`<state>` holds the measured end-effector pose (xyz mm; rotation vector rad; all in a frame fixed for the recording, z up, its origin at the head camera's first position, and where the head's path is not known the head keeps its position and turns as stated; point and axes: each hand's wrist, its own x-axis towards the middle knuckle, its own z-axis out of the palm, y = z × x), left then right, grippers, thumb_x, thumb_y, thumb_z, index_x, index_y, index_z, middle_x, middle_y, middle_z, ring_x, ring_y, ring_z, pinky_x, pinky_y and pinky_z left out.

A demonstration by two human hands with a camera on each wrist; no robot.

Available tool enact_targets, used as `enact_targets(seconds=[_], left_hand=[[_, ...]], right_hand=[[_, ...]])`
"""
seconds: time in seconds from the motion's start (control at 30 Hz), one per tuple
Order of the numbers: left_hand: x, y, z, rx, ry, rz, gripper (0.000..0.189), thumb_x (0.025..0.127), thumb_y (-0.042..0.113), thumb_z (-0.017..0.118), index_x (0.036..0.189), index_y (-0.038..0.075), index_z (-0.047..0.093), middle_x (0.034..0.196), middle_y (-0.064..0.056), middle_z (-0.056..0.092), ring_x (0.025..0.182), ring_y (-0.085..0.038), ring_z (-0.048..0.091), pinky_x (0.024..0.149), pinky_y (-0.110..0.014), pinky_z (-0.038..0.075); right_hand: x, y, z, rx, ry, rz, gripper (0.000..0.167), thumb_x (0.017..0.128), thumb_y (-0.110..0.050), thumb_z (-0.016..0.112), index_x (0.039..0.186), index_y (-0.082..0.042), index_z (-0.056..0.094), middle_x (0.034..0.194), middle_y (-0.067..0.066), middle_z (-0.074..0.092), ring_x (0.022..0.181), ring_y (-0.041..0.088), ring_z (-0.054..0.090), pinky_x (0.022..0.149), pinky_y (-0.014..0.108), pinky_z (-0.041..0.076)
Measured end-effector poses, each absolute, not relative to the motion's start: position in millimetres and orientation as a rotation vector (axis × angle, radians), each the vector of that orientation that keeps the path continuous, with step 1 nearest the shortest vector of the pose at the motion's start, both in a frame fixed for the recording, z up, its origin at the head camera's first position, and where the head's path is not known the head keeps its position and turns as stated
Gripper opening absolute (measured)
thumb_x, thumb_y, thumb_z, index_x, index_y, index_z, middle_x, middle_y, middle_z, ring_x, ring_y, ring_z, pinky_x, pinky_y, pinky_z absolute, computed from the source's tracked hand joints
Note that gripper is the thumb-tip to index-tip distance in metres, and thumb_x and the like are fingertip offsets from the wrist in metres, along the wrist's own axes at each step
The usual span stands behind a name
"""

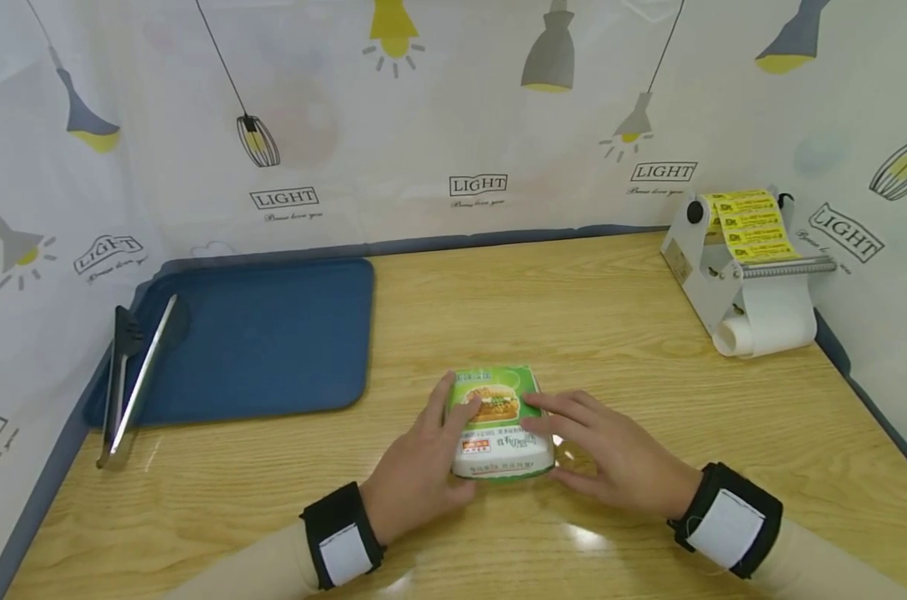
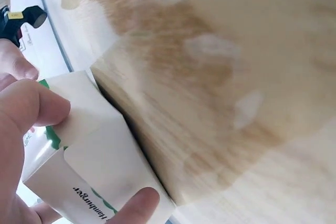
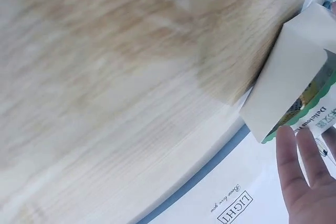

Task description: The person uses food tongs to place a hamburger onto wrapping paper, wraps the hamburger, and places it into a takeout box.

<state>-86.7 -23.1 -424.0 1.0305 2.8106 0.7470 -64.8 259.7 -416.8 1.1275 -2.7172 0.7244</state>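
A green-and-white paper hamburger box [image 1: 502,437], with a burger printed on its lid, sits on the wooden table between both hands. My left hand [image 1: 423,462] grips its left side, fingers on the lid and thumb low at the near corner. In the left wrist view, fingertips press the white side wall of the box [image 2: 105,156]. Fairly straight fingers of my right hand [image 1: 611,458] touch the lid's right edge. The right wrist view shows the box [image 3: 294,72] with a gap below its scalloped lid edge; something yellowish and dark shows inside.
A blue tray [image 1: 273,333] lies at the back left, with metal tongs [image 1: 146,375] across its left edge. At the back right stands a label dispenser [image 1: 697,258] holding a roll of yellow labels [image 1: 754,225]. Lamp-printed sheeting [image 1: 423,125] walls the table's back and sides.
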Motion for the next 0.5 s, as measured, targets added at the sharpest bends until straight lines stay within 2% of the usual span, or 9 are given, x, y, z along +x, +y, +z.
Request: enact_targets(seconds=[0.13, 0.37, 0.5], left_hand=[[-87.1, -23.0, -425.2, 1.04, 2.813, 0.735, 0.093, 0.072, 0.022, 0.086, 0.153, 0.007, 0.041, 0.163, -0.027, 0.018, 0.126, -0.037, 0.056, 0.075, -0.031, 0.059], [-88.1, -22.8, -424.2, 1.06, 2.805, 0.762, 0.096, 0.076, 0.036, 0.09, 0.153, 0.008, 0.041, 0.162, -0.026, 0.02, 0.111, -0.033, 0.065, 0.077, -0.032, 0.06], [-87.0, -22.0, -424.0, 1.067, 2.841, 0.707, 0.092, 0.074, 0.032, 0.089, 0.151, 0.008, 0.044, 0.161, -0.027, 0.021, 0.116, -0.034, 0.062, 0.074, -0.032, 0.06]], right_hand=[[-64.5, 259.8, -418.2, 1.124, -2.708, 0.67, 0.074, 0.079, -0.018, 0.088, 0.145, -0.022, 0.055, 0.156, -0.002, 0.045, 0.129, 0.017, 0.052, 0.097, 0.042, 0.054], [-64.3, 255.1, -420.8, 1.069, -2.697, 0.628, 0.074, 0.075, -0.012, 0.088, 0.141, -0.02, 0.056, 0.153, 0.001, 0.047, 0.127, 0.021, 0.055, 0.095, 0.042, 0.055], [-63.2, 252.8, -423.3, 1.096, -2.664, 0.502, 0.074, 0.075, -0.016, 0.089, 0.141, -0.021, 0.058, 0.15, 0.004, 0.05, 0.123, 0.023, 0.057, 0.091, 0.042, 0.057]])
